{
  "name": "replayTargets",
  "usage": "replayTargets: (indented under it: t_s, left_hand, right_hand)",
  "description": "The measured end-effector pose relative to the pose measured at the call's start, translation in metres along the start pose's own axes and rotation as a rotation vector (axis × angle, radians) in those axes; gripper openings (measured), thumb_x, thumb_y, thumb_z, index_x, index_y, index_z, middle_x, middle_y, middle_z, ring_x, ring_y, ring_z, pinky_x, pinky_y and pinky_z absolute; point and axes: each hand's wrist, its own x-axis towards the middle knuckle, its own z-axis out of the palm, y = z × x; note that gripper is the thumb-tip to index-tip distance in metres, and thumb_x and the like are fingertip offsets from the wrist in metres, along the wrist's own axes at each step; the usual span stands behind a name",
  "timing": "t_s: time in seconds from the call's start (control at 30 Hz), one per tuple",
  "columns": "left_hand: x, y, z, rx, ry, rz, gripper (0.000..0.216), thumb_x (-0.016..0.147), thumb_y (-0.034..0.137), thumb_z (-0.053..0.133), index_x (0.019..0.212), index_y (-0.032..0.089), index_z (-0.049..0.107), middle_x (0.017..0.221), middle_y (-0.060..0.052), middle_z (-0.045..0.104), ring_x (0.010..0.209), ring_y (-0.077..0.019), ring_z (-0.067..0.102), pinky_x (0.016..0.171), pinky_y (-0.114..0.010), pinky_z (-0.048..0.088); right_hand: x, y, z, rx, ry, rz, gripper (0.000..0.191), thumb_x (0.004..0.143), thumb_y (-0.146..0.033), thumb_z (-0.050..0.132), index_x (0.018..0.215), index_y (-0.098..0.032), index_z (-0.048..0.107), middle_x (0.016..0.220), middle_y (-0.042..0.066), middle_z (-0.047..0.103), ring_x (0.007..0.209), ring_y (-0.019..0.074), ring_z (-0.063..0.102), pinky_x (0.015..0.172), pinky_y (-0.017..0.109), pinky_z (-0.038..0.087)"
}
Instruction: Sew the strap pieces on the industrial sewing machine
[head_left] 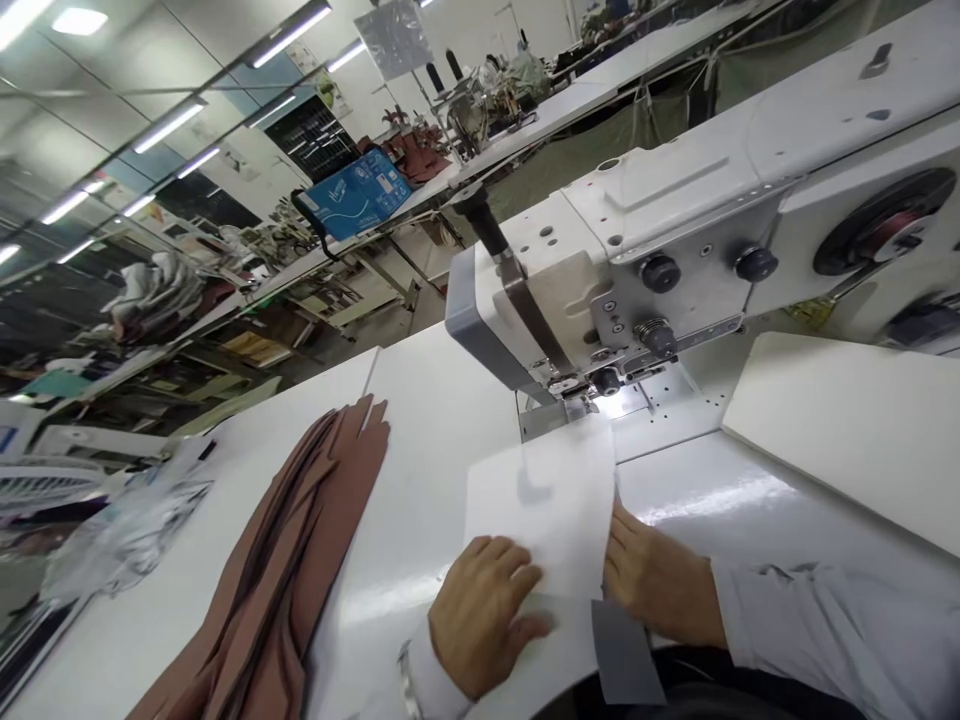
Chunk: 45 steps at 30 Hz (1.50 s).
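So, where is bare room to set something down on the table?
Bare white tabletop lies between long brown fabric strips and thin white sheet; also between pale right sleeve and off-white flat panel. Crowded: around left hand, right hand, grey rectangle.

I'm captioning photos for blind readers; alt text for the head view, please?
A person's left-hand grip lies over a white sheet at a sewing machine, the right-hand grip at the sheet's right edge. Brown material lies on the white table to the left.
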Motion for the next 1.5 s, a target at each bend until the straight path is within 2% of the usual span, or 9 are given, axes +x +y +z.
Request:
replayTargets:
  t_s: [0.07,0.13,0.23,0.33,0.53,0.8,1.03,1.27,1.5]
  left_hand:
    - [0.022,-0.007,0.014,-0.112,0.111,0.015,0.025,0.087,0.029,0.047,0.106,0.016,0.057,0.103,-0.011,0.064,0.097,-0.0236,0.059,0.081,-0.039,0.049]
    - [0.05,-0.015,0.033,-0.144,0.206,0.037,0.036,0.089,0.025,0.04,0.122,0.012,0.047,0.125,-0.015,0.054,0.12,-0.0253,0.046,0.097,-0.044,0.041]
    - [0.081,-0.024,0.063,-0.167,0.163,0.018,0.041,0.089,0.025,0.039,0.128,0.013,0.043,0.137,-0.014,0.043,0.131,-0.0279,0.031,0.105,-0.051,0.03]
    - [0.088,-0.018,0.078,-0.183,0.121,-0.084,0.044,0.089,0.025,0.038,0.131,0.013,0.04,0.14,-0.012,0.038,0.135,-0.0275,0.024,0.107,-0.054,0.025]
    - [0.078,0.009,0.071,-0.156,0.074,-0.21,0.046,0.086,0.02,0.041,0.131,0.012,0.04,0.142,-0.011,0.036,0.134,-0.0291,0.025,0.106,-0.054,0.028]
    - [0.083,0.005,0.068,-0.123,0.1,-0.217,0.044,0.083,0.023,0.048,0.125,0.012,0.047,0.139,-0.011,0.041,0.129,-0.03,0.033,0.103,-0.052,0.033]
    - [0.072,0.013,0.07,-0.122,0.127,-0.175,0.044,0.088,0.032,0.042,0.127,0.011,0.044,0.139,-0.013,0.04,0.131,-0.0311,0.03,0.102,-0.052,0.034]
    - [0.056,0.033,0.067,-0.093,0.13,-0.163,0.041,0.086,0.025,0.042,0.124,0.01,0.045,0.139,-0.012,0.04,0.13,-0.0325,0.031,0.1,-0.053,0.037]
    - [0.059,0.033,0.067,-0.099,0.134,-0.188,0.04,0.086,0.028,0.044,0.123,0.013,0.047,0.138,-0.011,0.041,0.129,-0.0316,0.033,0.1,-0.052,0.037]
  right_hand:
    - [0.0,0.0,-0.002,-0.046,0.011,0.003,0.026,0.085,-0.013,0.049,0.106,0.0,0.057,0.109,0.021,0.058,0.109,0.0314,0.05,0.098,0.049,0.037]
    - [-0.002,-0.002,-0.003,-0.067,0.033,0.004,0.03,0.084,-0.013,0.048,0.108,0.002,0.056,0.113,0.023,0.056,0.111,0.0323,0.05,0.098,0.047,0.037]
    - [-0.006,-0.009,-0.005,-0.058,0.055,-0.01,0.029,0.082,-0.011,0.047,0.107,0.0,0.057,0.11,0.021,0.059,0.107,0.0308,0.053,0.096,0.045,0.039]
    - [-0.007,-0.016,-0.008,-0.048,0.051,-0.013,0.028,0.081,-0.009,0.045,0.105,-0.001,0.058,0.106,0.02,0.061,0.103,0.0289,0.055,0.095,0.045,0.039]
    - [-0.004,-0.017,-0.015,-0.006,-0.022,-0.019,0.023,0.082,-0.011,0.045,0.097,-0.004,0.061,0.095,0.017,0.063,0.096,0.0288,0.057,0.096,0.049,0.036]
    - [-0.006,-0.018,-0.011,0.043,-0.033,-0.027,0.018,0.082,-0.013,0.048,0.09,-0.006,0.062,0.097,0.017,0.063,0.099,0.0288,0.055,0.099,0.049,0.033]
    - [-0.006,-0.042,-0.018,0.177,0.084,0.066,0.02,0.081,-0.008,0.045,0.086,-0.012,0.063,0.081,0.007,0.066,0.081,0.0193,0.059,0.093,0.037,0.043]
    - [-0.012,-0.045,-0.016,0.19,-0.05,0.019,0.017,0.078,-0.009,0.048,0.072,-0.014,0.063,0.073,0.007,0.066,0.07,0.0194,0.059,0.083,0.038,0.047]
    - [-0.012,-0.043,-0.017,0.161,-0.098,-0.022,0.015,0.077,-0.012,0.05,0.073,-0.011,0.064,0.072,0.008,0.066,0.068,0.0204,0.058,0.083,0.039,0.047]
